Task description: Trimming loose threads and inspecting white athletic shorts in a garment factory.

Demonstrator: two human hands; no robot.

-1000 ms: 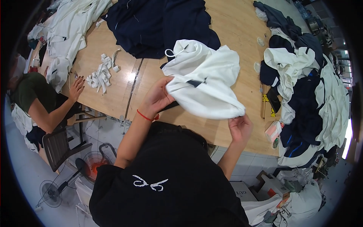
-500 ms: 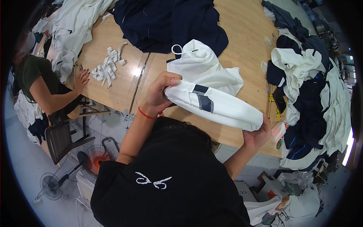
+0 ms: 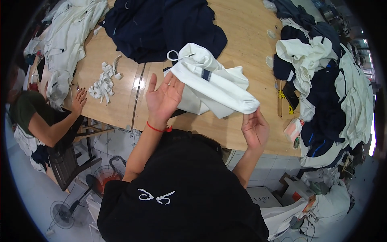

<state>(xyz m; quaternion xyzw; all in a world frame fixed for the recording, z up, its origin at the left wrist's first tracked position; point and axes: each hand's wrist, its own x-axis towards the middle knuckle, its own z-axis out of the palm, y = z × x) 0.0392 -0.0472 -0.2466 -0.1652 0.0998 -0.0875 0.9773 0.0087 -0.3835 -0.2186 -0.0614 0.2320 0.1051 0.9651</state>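
A white garment (image 3: pixel 219 90) extends over a wooden table (image 3: pixel 246 28) between the left hand (image 3: pixel 164 97), palm up with fingers spread, and the right hand (image 3: pixel 255 131), fingertips at its corner, any pinch impossible to tell, with navy cloth (image 3: pixel 169 32) beyond.

White garment (image 3: pixel 219 89): matt cloth; table (image 3: pixel 246 40): smooth, slightly glossy wood.

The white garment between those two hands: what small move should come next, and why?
Probably closing the left hand lightly on the left end of the fold in the white garment. That palm is open and turned up, its fingertips at the fabric's edge, while the right hand is at the fold's other end. A hold there might steady it.
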